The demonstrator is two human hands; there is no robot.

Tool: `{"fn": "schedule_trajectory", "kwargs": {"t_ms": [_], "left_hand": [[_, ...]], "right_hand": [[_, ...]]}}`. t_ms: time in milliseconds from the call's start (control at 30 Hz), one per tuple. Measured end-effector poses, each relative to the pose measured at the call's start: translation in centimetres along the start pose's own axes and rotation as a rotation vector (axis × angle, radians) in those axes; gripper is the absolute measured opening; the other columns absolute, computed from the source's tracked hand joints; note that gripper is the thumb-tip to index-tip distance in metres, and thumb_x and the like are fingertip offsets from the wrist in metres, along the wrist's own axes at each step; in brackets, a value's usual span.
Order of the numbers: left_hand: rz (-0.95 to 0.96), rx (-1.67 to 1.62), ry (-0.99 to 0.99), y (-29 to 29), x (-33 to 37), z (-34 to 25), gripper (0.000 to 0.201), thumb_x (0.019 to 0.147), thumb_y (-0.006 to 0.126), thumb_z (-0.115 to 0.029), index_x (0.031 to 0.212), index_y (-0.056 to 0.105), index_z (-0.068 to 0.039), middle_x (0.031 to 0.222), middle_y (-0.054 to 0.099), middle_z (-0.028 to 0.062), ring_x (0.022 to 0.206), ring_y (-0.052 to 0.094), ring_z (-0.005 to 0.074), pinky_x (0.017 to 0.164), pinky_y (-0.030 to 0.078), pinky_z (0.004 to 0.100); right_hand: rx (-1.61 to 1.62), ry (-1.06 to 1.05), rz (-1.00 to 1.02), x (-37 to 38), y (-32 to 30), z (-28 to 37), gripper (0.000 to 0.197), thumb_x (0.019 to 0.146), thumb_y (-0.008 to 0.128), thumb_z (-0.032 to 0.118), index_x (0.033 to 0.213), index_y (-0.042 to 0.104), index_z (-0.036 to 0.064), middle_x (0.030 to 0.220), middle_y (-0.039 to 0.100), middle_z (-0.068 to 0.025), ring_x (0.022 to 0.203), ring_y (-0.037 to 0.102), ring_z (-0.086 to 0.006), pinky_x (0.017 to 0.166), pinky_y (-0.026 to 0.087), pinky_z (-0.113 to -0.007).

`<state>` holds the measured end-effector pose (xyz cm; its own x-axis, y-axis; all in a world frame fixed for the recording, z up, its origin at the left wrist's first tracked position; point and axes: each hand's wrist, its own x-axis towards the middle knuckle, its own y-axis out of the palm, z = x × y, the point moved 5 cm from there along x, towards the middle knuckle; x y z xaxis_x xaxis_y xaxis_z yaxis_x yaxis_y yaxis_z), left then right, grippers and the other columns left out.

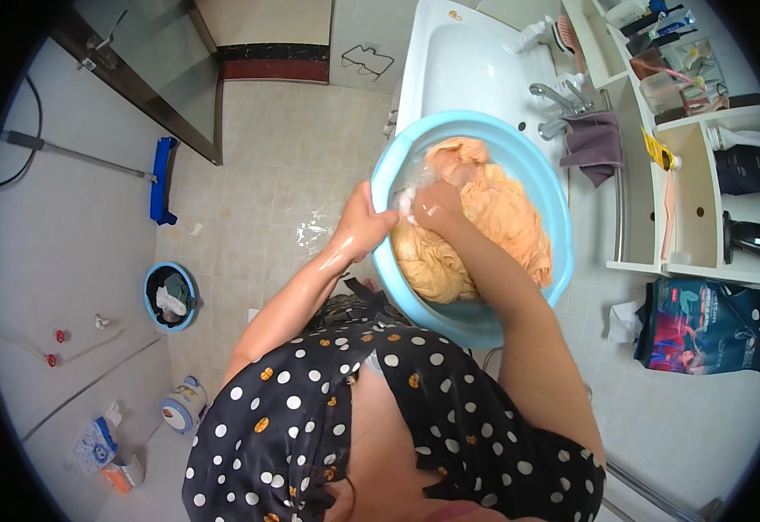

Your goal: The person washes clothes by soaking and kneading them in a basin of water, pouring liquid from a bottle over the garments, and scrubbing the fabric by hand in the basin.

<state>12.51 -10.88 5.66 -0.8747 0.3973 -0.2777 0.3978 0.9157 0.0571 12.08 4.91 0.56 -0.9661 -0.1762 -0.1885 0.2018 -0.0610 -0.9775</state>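
Note:
A large light-blue basin [562,217] rests against the washbasin's edge in front of me. Inside it, wet peach-orange cloth [510,217] lies bunched in water, with a yellower bundle [432,265] nearer to me. My left hand [364,222], wet along the forearm, grips the basin's left rim, thumb on top. My right hand [439,206] reaches down into the basin with its fingers curled, beside a small white patch [407,204] at the water. Its fingertips are hidden, so what they hold does not show.
Behind the basin is a white washbasin [458,65] with a metal tap [562,100] and a purple cloth [594,143]. Shelves [693,183] of toiletries line the right. At left are a small blue tub [171,296] of clothes, a blue floor squeegee [163,181] and an open door [162,78].

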Motion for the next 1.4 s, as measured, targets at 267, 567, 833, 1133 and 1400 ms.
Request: {"fn": "schedule_trajectory", "kwargs": {"t_ms": [267,567,833,1133,1400], "left_hand": [[0.035,0.045,0.007,0.0,-0.1,0.0,0.026,0.068,0.055,-0.004,0.092,0.047,0.004,0.077,0.051,0.0073,0.069,0.05,0.0139,0.062,0.044,0.0277],[-0.035,-0.154,-0.012,0.2,-0.4,0.0,0.024,0.07,0.054,-0.002,0.092,0.048,0.003,0.08,0.052,0.0062,0.071,0.05,0.0131,0.063,0.044,0.0268],[-0.07,-0.074,0.016,0.7,-0.1,0.3,0.03,0.069,0.052,0.0,0.098,0.049,0.004,0.083,0.054,0.008,0.072,0.052,0.0134,0.064,0.045,0.0259],[0.026,-0.105,0.024,-0.1,-1.0,-2.4,0.031,0.069,0.053,-0.003,0.099,0.049,0.004,0.083,0.054,0.0079,0.071,0.053,0.0129,0.063,0.045,0.0259],[-0.051,-0.115,-0.007,0.6,0.8,-0.9,0.028,0.068,0.053,0.002,0.096,0.048,0.004,0.084,0.054,0.0078,0.076,0.053,0.0145,0.07,0.046,0.0275]], "right_hand": [[0.355,0.514,0.306,1.6,-2.6,-2.8,0.045,0.083,0.047,0.039,0.1,0.064,0.0015,0.103,0.06,-0.0208,0.104,0.054,-0.0338,0.088,0.042,-0.04],[-0.012,-0.119,0.4,-6.7,-5.6,3.7,0.042,0.069,0.062,0.046,0.092,0.065,0.0108,0.112,0.053,-0.0109,0.107,0.048,-0.0325,0.082,0.042,-0.046],[0.015,0.026,0.282,-0.9,-0.5,-0.3,0.053,0.078,0.048,0.056,0.087,0.064,0.0057,0.084,0.063,-0.0165,0.074,0.061,-0.0309,0.069,0.047,-0.042],[0.092,0.162,-0.163,-2.2,-6.3,-2.0,0.054,0.077,0.053,0.053,0.099,0.056,0.0043,0.099,0.057,-0.0171,0.097,0.054,-0.033,0.08,0.042,-0.045],[0.251,0.485,-0.169,-0.3,-2.5,-7.1,0.069,0.067,0.065,0.051,0.116,0.045,0.0061,0.11,0.054,-0.0228,0.104,0.052,-0.0366,0.087,0.041,-0.043]]}}
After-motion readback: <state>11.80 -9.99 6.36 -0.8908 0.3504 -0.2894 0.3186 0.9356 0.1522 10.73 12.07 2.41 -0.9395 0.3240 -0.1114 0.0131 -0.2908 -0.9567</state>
